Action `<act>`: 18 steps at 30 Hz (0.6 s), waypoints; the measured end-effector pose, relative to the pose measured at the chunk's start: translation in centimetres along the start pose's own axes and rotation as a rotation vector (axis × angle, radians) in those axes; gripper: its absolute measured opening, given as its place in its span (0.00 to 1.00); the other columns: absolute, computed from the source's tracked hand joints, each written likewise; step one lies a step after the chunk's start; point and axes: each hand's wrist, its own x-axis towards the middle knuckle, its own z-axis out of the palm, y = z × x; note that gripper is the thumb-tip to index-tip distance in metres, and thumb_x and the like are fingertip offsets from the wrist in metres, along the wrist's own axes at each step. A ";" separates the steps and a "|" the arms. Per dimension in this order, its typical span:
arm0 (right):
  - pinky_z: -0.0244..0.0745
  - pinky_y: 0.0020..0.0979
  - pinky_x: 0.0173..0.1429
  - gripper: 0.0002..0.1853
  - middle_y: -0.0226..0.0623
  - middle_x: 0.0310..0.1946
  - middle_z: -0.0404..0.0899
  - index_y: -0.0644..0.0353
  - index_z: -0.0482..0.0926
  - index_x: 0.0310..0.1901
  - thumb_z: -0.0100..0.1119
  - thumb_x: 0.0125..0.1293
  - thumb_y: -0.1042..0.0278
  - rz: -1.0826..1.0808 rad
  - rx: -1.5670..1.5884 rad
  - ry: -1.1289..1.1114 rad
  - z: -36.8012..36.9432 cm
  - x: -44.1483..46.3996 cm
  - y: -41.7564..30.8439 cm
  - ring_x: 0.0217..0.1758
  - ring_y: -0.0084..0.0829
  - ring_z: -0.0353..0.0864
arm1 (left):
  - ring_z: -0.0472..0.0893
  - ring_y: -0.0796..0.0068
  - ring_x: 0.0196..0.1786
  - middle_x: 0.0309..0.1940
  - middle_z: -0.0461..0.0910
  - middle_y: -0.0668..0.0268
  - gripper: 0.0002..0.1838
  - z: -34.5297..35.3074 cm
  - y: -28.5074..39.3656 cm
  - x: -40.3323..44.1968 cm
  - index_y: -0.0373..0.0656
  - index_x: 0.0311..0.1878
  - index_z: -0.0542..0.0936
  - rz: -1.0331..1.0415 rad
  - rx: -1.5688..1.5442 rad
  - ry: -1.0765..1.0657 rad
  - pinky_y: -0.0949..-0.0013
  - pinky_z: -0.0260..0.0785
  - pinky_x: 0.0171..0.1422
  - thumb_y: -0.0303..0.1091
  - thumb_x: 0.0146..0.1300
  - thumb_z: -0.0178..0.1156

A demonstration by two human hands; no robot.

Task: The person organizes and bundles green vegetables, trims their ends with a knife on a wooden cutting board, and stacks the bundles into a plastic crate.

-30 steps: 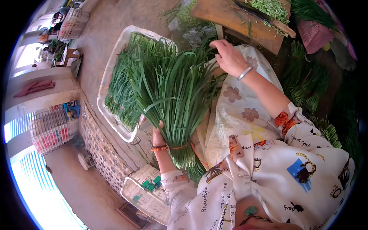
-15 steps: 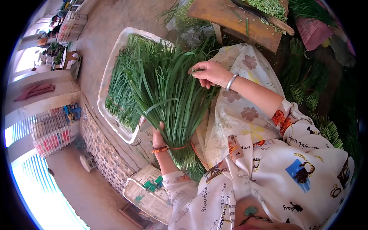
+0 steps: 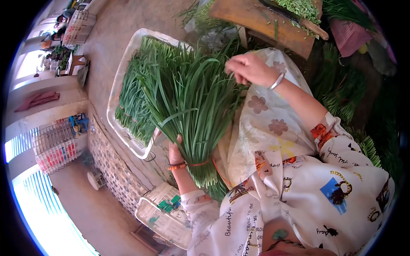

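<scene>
A large bunch of garlic chives (image 3: 188, 111) lies fanned out in front of me, its pale stems gathered by a red band (image 3: 199, 164). My left hand (image 3: 176, 150) is wrapped around the left side of the bunch, just above the band; most of its fingers are hidden under the leaves. My right hand (image 3: 253, 71) hovers beside the leaf tips at the upper right, fingers curled together. Its fingertips are smeared by motion, and whatever they may pinch does not show. Under the bunch's left side, a white plastic basket (image 3: 112, 102) holds more tied chives (image 3: 133, 102).
A wooden bench (image 3: 256, 25) at the top carries a knife (image 3: 314, 29) and chopped green pieces (image 3: 299, 8). Floral cloth (image 3: 277, 111) covers my lap. Further chive bundles (image 3: 341, 96) lie at right. A pale crate (image 3: 147, 213) stands at lower left.
My right hand has moved right and slightly up, away from the leaf tips it was pinching near. My left hand keeps its place on the bunch.
</scene>
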 end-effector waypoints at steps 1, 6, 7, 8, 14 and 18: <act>0.64 0.16 0.16 0.14 0.29 0.14 0.72 0.61 0.75 0.37 0.46 0.62 0.58 0.000 0.000 -0.001 0.7 0.1 -0.3 0.13 0.15 0.69 | 0.74 0.67 0.44 0.45 0.73 0.61 0.28 0.3 0.3 -0.1 0.37 0.52 0.67 -0.011 0.000 -0.014 0.66 0.68 0.49 0.42 0.51 0.57; 0.65 0.19 0.17 0.13 0.30 0.14 0.73 0.63 0.73 0.42 0.52 0.58 0.65 0.082 0.240 -0.074 4.3 2.0 0.4 0.14 0.17 0.70 | 0.74 0.71 0.44 0.44 0.72 0.61 0.24 0.9 0.8 -0.2 0.33 0.51 0.67 0.032 0.041 0.014 0.69 0.66 0.49 0.36 0.53 0.55; 0.65 0.20 0.18 0.12 0.31 0.15 0.73 0.65 0.75 0.38 0.53 0.57 0.64 0.126 0.258 -0.088 4.9 2.5 1.0 0.14 0.18 0.70 | 0.74 0.71 0.44 0.44 0.72 0.61 0.24 1.3 1.2 -0.5 0.33 0.51 0.67 0.035 0.038 0.027 0.69 0.66 0.49 0.36 0.53 0.55; 0.64 0.20 0.18 0.11 0.31 0.15 0.73 0.65 0.75 0.33 0.54 0.56 0.64 0.141 0.316 -0.022 5.2 2.8 1.5 0.14 0.19 0.70 | 0.74 0.71 0.43 0.44 0.73 0.62 0.24 1.7 1.5 -0.7 0.33 0.51 0.67 0.033 0.064 0.012 0.69 0.66 0.49 0.36 0.53 0.55; 0.48 0.19 0.12 0.14 0.24 0.08 0.61 0.58 0.68 0.20 0.53 0.58 0.59 0.114 0.712 0.387 1.5 3.6 4.4 0.08 0.17 0.55 | 0.74 0.76 0.40 0.41 0.74 0.66 0.20 3.4 2.4 -1.2 0.35 0.48 0.70 0.061 0.187 0.109 0.72 0.65 0.44 0.37 0.55 0.54; 0.62 0.18 0.15 0.14 0.31 0.13 0.71 0.62 0.71 0.25 0.49 0.60 0.60 0.102 0.126 -0.046 3.8 -0.6 -2.1 0.12 0.15 0.67 | 0.72 0.81 0.33 0.33 0.74 0.69 0.13 4.1 2.8 -1.1 0.35 0.40 0.73 0.035 0.132 0.143 0.75 0.64 0.38 0.32 0.53 0.56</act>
